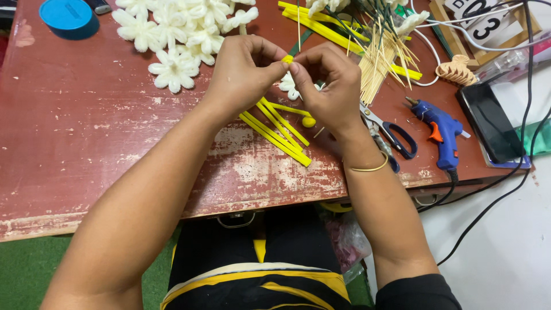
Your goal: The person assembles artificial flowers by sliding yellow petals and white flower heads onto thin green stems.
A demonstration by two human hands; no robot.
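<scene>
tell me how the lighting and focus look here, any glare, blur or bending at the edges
Head view: even, soft light, with faint shadows under the left hand and right hand; the small yellow piece pinched between them looks sharp; mild glare on the dark phone screen; the worn red wooden table edge bows slightly, suggesting a wide lens.

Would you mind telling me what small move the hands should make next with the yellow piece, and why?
Probably keep rolling the yellow piece between the fingertips until round. Both the left hand and the right hand pinch it above the table, and a finished yellow ball already lies beside the yellow strips, suggesting that shape is wanted.
</scene>
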